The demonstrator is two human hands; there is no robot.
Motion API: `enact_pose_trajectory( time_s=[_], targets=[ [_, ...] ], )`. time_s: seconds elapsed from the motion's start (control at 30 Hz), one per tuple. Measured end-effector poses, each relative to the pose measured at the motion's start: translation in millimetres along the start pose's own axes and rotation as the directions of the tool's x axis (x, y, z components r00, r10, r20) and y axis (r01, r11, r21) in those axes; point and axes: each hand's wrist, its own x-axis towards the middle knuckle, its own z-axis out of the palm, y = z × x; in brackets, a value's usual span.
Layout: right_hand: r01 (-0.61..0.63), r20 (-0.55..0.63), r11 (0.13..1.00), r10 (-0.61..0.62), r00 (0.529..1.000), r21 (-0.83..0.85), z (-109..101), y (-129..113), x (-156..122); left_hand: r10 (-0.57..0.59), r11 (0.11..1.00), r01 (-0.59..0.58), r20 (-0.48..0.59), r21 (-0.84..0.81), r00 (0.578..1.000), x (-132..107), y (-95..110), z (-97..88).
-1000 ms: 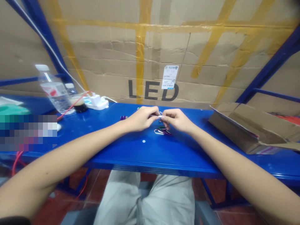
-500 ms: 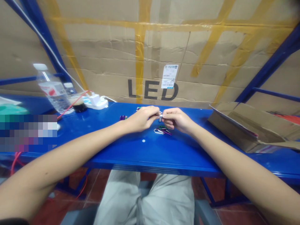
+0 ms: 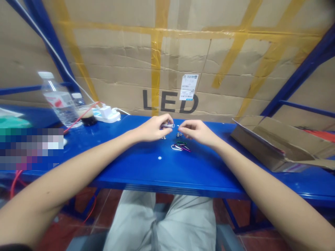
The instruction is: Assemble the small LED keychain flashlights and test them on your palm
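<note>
The hands, fingertip to fingertip half a second ago, have drawn a little apart, leaving a narrow gap of blue table between them. The left hand (image 3: 153,129) is curled, thumb and forefinger pinched on a small pale clip (image 3: 169,125) held just above the table (image 3: 157,170) near its far edge. The right hand (image 3: 196,131) hovers just beside it, its fingertips closed tightly together (whether anything sits between them is too small to tell). Just in front of the right hand, a few loose clips (image 3: 180,146) in green, purple and silver lie in a small heap on the table. A tiny silver piece (image 3: 163,137) lies under the left fingertips, and a white dot (image 3: 159,158) lies nearer the person. Both bare forearms reach in from the lower corners, over knees in pale trousers. At the far left stand a clear bottle (image 3: 59,101) and a white power strip (image 3: 106,113). An open box (image 3: 274,143) lies on the table at the right. Behind, a taped cardboard wall (image 3: 235,69) reads LED.
</note>
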Motion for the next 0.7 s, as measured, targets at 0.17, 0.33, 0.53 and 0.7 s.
enact_pose_trajectory(
  time_s=[0.17, 0.33, 0.53, 0.7],
  targets=[
    [0.046, -0.006, 0.955, -0.050, 0.999, -0.294, 0.1, 16.2, 3.5, 0.017, 0.996, -0.047, 0.346, 0.079, 0.938, -4.1, 4.0, 10.6],
    [0.063, 0.007, 0.930, -0.064, 0.998, -0.363, 0.4, 18.2, 2.9, 0.037, 0.984, -0.105, 0.403, 0.147, 0.914, -3.3, 9.5, 22.6],
    [0.089, 0.003, 0.933, -0.094, 0.996, -0.349, 0.4, 14.7, 2.3, 0.041, 0.988, -0.100, 0.422, 0.117, 0.906, -4.2, 8.1, 15.1],
    [0.125, 0.007, 0.947, -0.129, 0.992, -0.296, 0.8, 12.6, 0.8, 0.012, 0.998, -0.036, 0.450, 0.045, 0.893, -5.3, 12.2, 5.6]
  ],
)
